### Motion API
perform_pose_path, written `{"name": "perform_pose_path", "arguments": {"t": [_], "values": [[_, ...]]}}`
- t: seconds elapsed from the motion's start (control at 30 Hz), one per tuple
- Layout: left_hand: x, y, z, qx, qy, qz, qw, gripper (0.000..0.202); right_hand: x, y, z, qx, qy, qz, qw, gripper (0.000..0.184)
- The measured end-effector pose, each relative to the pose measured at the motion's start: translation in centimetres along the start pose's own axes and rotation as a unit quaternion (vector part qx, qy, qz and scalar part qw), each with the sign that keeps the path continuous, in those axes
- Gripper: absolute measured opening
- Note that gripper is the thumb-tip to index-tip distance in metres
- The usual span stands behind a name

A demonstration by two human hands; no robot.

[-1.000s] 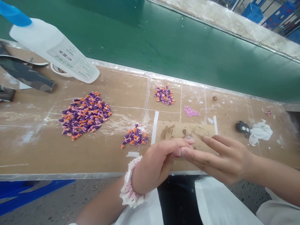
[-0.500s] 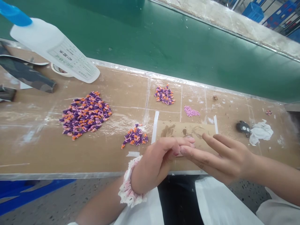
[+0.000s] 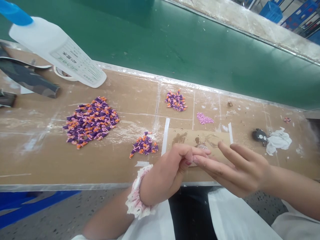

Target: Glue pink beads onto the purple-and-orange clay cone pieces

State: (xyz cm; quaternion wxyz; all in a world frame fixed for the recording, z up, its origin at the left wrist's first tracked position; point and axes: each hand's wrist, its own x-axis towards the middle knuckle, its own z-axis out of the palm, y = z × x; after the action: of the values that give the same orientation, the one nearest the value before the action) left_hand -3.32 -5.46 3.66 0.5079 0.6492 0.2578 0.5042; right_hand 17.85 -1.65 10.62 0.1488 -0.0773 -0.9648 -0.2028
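Observation:
My left hand (image 3: 168,173), with a frilly scrunchie on the wrist, is curled so its thumb and fingers pinch the tip of a finger of my right hand (image 3: 235,168). The right hand's fingers are stretched out and spread, palm turned up, holding nothing. Both hands hover over a taped cardboard patch (image 3: 197,138) with brown smears at the bench's near edge. A small pile of purple-orange-pink pieces (image 3: 144,145) lies just left of my left hand.
A big pile of the same pieces (image 3: 90,121) lies at left, a smaller one (image 3: 175,101) further back, pink beads (image 3: 203,118) beside it. A white bottle (image 3: 53,50) with blue cap leans at top left. A black figure (image 3: 259,136) and white rag (image 3: 278,140) lie right. A green belt (image 3: 190,46) runs behind.
My hands stay joined and have risen slightly; the left fingers have shifted a little along the right fingertip. Nothing on the bench has moved.

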Motion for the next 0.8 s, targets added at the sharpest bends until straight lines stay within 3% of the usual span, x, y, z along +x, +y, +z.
{"name": "perform_pose_path", "arguments": {"t": [0.17,0.4,0.6,0.8], "values": [[-0.2,0.0,-0.1,0.013,-0.003,0.013,1.000,0.026,-0.1,-0.3,0.4,0.045,0.011,0.018,0.999,0.010],[0.2,0.0,0.7,-0.052,0.069,0.035,0.996,0.022,-0.2,0.4,0.7,0.127,-0.019,0.039,0.991,0.024],[0.3,0.2,0.5,-0.025,0.055,0.038,0.997,0.022,-0.5,0.9,0.7,0.194,-0.043,0.038,0.979,0.035],[0.0,0.1,0.4,0.012,0.055,0.024,0.998,0.021,-0.3,1.0,0.5,0.187,-0.068,0.044,0.979,0.034]]}}
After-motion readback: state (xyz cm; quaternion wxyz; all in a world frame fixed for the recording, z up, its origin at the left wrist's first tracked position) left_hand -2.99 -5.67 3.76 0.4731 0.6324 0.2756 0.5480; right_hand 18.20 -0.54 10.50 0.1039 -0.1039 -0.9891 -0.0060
